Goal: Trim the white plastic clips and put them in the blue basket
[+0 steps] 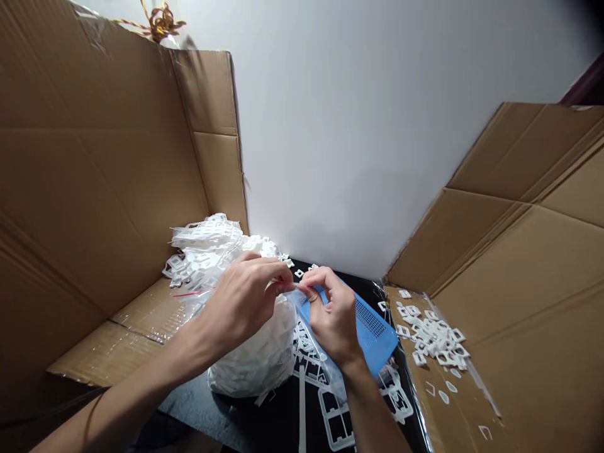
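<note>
Head view: a thin pale piece [296,287] of plastic sits between the fingertips of both hands, above the middle of the black surface [276,431]. The left hand [243,294] pinches its left end between thumb and forefinger; the right hand [331,311] grips the other end the same way, fingers curled. Whether the piece joins the clear plastic [333,377] hanging just below the right hand, I cannot tell.

Under the left hand, toward the surface's left edge, stands a bulging see-through bag [250,368] packed with white scraps. Behind the right hand, a blue basket [380,336] with small holes lies near the right edge. White plastic frames [337,423] and a long strip [302,409] lie toward the near edge.

At the far left corner rises a heap [207,242] of white pieces, a red line [186,294] showing on clear plastic before it. Past the right edge, small white parts [436,340] lie piled on cardboard [455,428]. Tall cardboard panels [94,189] flank both sides against a pale wall [353,126].
</note>
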Demonstrator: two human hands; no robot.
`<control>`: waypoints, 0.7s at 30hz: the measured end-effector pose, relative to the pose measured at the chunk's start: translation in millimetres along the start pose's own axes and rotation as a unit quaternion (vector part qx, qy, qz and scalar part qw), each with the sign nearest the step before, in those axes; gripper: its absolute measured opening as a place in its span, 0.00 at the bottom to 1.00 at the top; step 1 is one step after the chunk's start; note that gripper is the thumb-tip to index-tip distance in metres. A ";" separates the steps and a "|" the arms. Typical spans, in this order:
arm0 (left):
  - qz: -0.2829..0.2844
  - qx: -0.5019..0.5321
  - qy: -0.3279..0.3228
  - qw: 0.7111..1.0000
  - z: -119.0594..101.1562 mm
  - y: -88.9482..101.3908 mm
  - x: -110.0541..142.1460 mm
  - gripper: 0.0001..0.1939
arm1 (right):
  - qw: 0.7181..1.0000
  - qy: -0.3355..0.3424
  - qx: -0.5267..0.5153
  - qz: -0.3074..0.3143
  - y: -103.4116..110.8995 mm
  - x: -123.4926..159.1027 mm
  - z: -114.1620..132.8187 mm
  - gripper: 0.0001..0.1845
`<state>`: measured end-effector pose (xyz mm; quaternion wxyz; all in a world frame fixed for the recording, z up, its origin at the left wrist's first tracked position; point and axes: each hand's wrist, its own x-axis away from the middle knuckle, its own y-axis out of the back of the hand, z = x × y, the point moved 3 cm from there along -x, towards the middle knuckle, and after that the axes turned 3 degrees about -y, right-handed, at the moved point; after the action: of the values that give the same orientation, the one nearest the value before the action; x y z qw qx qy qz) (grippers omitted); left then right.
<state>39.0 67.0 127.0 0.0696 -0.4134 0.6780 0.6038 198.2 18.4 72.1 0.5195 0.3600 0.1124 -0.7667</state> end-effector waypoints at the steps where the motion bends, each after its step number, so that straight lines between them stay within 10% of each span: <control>1: 0.000 -0.003 -0.002 1.000 2.4 0.6 1.4 0.11 | 1.000 0.002 -0.006 0.001 -1.8 0.8 -1.6 0.07; 21: 0.131 -0.084 -0.009 0.988 26.7 9.6 7.6 0.06 | 0.997 -0.059 -0.020 -0.036 -1.1 -8.8 -12.9 0.08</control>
<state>17.1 86.0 122.8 -0.0389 -0.3198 0.6725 0.6663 204.6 32.2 68.5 0.5041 0.2994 0.1095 -0.8026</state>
